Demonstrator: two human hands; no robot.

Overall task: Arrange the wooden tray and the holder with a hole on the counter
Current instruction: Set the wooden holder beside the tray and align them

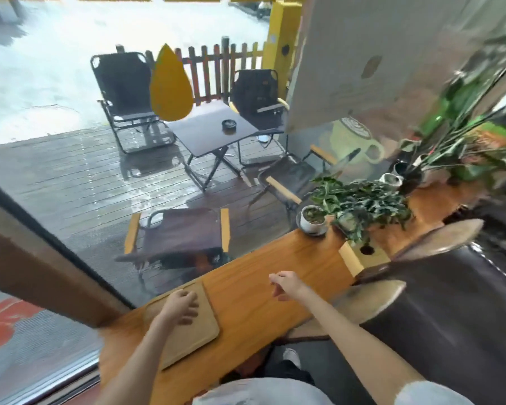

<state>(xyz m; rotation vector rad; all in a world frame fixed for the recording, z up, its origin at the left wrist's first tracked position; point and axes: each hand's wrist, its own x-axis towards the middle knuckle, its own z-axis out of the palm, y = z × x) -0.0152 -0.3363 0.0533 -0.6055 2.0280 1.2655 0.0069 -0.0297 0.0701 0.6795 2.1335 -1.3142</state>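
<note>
The flat wooden tray (197, 334) lies on the wooden counter (254, 276) near its left end, by the window. My left hand (181, 306) rests palm down on the tray's upper part, fingers spread. My right hand (285, 285) hovers over the bare counter to the right of the tray, fingers loosely apart, holding nothing. The light wooden holder with a dark round hole (362, 255) stands further right along the counter, below the plants, partly cut off by a stool.
A small white pot (313, 220) and a leafy plant (362, 203) stand on the counter beyond the holder. Round stool seats (371, 302) and a dark one (438, 238) sit along the counter's right edge. The window glass borders the counter's far side.
</note>
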